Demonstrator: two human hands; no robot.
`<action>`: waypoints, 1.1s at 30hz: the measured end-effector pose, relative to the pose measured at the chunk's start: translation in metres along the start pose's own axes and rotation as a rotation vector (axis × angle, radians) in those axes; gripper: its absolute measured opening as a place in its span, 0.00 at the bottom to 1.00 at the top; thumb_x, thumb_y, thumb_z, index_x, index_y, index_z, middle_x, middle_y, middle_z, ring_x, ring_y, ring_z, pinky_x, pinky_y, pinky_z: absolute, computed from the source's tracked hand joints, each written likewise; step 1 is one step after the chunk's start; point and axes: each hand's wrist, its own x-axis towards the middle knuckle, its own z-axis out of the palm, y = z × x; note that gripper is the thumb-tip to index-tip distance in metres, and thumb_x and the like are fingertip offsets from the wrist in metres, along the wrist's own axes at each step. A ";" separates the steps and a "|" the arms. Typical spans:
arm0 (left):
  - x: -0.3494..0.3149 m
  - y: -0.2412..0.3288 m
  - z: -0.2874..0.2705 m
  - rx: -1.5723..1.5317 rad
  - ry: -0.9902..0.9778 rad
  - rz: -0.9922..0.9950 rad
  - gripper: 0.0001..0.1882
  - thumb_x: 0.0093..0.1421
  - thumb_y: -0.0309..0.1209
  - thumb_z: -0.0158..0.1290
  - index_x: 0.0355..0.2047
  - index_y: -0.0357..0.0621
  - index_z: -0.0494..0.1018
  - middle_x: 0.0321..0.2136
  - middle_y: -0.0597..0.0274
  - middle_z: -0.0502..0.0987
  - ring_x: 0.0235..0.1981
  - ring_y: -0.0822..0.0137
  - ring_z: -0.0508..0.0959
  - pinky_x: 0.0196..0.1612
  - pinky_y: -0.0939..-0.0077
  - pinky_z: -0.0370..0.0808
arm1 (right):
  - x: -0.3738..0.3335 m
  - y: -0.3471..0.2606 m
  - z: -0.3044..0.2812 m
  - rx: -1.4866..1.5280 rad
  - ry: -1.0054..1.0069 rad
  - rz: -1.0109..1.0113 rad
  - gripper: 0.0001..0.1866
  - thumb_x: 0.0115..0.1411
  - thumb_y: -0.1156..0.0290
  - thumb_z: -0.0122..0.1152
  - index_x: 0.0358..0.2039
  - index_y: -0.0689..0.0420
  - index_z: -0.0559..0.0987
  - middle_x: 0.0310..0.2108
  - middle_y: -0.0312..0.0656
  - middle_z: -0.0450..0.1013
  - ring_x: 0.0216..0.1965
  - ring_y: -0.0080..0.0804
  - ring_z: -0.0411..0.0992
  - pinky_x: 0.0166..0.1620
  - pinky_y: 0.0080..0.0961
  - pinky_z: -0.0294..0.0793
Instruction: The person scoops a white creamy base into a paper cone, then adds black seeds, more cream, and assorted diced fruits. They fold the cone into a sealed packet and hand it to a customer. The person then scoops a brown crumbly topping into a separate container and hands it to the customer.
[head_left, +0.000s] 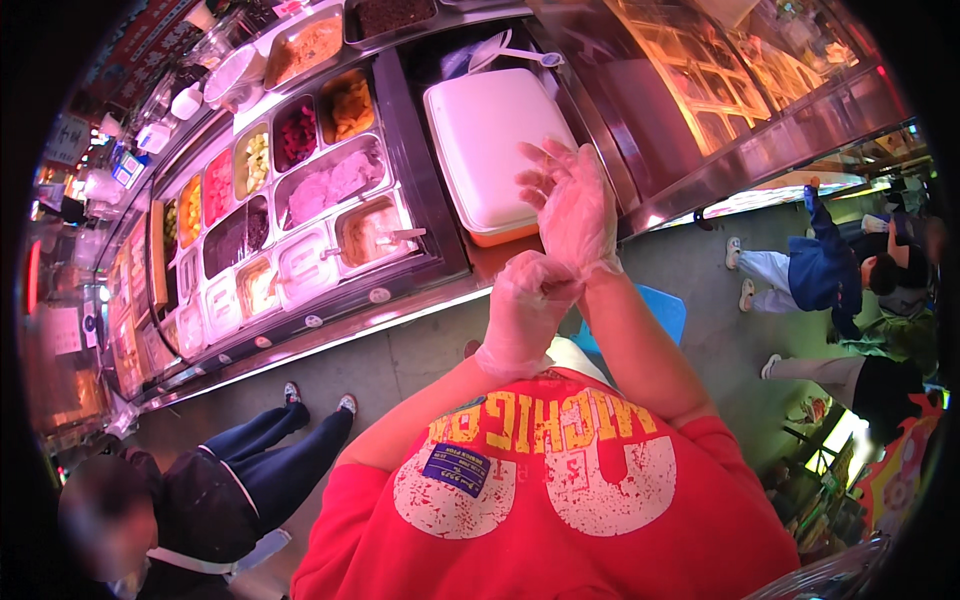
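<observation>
Both hands wear thin see-through plastic gloves. My left hand [528, 305] is closed at my right wrist, its fingers pinching the cuff of the plastic glove [592, 235] there. My right hand [575, 195] is raised with its fingers apart and holds nothing. Just beyond it lies a white rectangular lid [485, 135] on an orange container [503, 236], set in the counter. The fingers of my right hand overlap the lid in the picture; whether they touch it I cannot tell.
Left of the lid, a counter holds several metal pans, among them purple paste [335, 185], pink cubes [218, 187] and orange pieces [348, 105]. White scoops [510, 50] lie behind the lid. A blue stool [655, 318] stands below right. People stand at left [285, 475] and right [825, 260].
</observation>
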 end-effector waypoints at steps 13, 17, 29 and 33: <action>0.015 0.012 -0.073 -0.834 -0.297 -0.369 0.11 0.60 0.16 0.58 0.37 0.43 0.70 0.35 0.62 0.77 0.33 0.73 0.76 0.37 0.72 0.77 | -0.008 0.007 0.010 0.067 -0.045 0.198 0.18 0.71 0.60 0.56 0.54 0.58 0.74 0.49 0.51 0.78 0.38 0.33 0.76 0.45 0.29 0.75; 0.034 0.000 -0.090 -0.601 0.211 -0.611 0.12 0.58 0.15 0.55 0.40 0.41 0.68 0.33 0.64 0.75 0.28 0.73 0.77 0.31 0.75 0.80 | -0.032 0.035 0.001 -0.107 -0.176 0.331 0.20 0.68 0.79 0.56 0.60 0.61 0.71 0.44 0.47 0.79 0.37 0.28 0.76 0.40 0.25 0.77; -0.011 -0.061 -0.080 -0.819 0.050 -0.702 0.21 0.69 0.38 0.61 0.56 0.39 0.70 0.41 0.62 0.80 0.36 0.73 0.81 0.37 0.78 0.79 | -0.103 0.039 0.011 0.347 -0.036 0.414 0.23 0.71 0.73 0.56 0.64 0.66 0.70 0.49 0.43 0.79 0.57 0.34 0.74 0.64 0.30 0.67; -0.010 -0.051 -0.087 -0.836 -0.067 -0.522 0.24 0.67 0.29 0.61 0.61 0.41 0.68 0.54 0.64 0.75 0.52 0.72 0.77 0.57 0.71 0.74 | -0.116 0.005 0.019 0.420 -0.012 0.452 0.15 0.74 0.72 0.52 0.55 0.65 0.78 0.42 0.41 0.78 0.51 0.35 0.74 0.62 0.28 0.67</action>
